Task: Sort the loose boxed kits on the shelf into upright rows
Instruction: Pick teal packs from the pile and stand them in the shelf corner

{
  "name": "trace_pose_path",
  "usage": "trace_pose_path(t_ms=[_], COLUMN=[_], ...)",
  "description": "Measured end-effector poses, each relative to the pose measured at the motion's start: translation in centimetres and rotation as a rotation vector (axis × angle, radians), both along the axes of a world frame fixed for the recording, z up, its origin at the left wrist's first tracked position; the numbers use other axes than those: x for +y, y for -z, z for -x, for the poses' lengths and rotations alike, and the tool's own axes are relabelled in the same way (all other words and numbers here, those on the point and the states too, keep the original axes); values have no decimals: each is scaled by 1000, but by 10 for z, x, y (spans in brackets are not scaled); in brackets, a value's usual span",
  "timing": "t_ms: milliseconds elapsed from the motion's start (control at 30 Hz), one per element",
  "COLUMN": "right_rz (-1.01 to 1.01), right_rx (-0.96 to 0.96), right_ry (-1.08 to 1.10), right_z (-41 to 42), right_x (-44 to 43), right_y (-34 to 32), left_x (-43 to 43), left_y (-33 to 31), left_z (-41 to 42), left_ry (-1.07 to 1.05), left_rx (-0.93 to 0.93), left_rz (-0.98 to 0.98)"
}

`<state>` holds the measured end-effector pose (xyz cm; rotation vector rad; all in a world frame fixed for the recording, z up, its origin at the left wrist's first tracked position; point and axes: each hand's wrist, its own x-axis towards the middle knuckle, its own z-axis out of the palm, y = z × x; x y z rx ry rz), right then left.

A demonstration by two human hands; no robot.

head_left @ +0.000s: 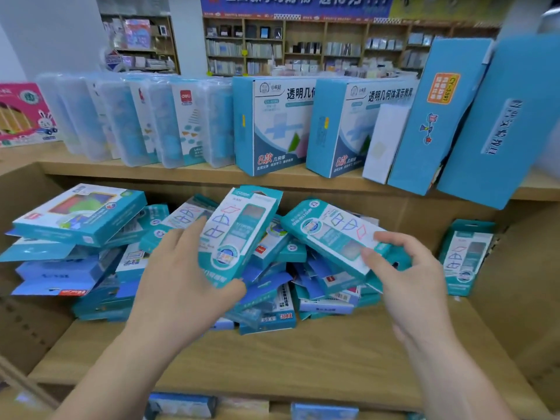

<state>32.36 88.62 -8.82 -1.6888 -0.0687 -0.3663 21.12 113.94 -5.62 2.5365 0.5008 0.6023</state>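
Head view: left grip (188,268) clamped on centre kit box (239,234); right grip (406,268) pinches second kit box (330,234); stand both beside upright kit (466,256), faces forward.

Pink box (21,113): cut off at left edge. Banner (294,4): top cropped. Back-wall stock (303,50): blurred (labels unreadable). Pile of kits (272,316): lower layers covered. Bottom-shelf boxes (181,404): cut by lower edge.

You're working in bright, even shop light, with only soft shadow behind the kit pile (272,286). Your wide lens bows the tall blue boxes (500,122) at right, and the far bookcases (303,47) look soft.
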Motion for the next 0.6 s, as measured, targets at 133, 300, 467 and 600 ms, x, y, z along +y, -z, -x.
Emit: trace_pose_path(t_ms=[133, 300, 467, 600], right_rz=[-85, -234, -242, -213], right_rx=[-28, -58, 77, 128], right_ry=[30, 36, -7, -30], right_z=[9, 14, 5, -10], right_x=[-33, -80, -129, -168], right_y=[-18, -31, -18, 2], left_x=[-15, -50, -101, -155], left_y=[8, 11, 16, 29], left_z=[4, -3, -15, -28], left_ry=[70, 175, 239, 291], left_rx=[-57, -73, -10, 25], left_rz=[122, 262, 249, 279])
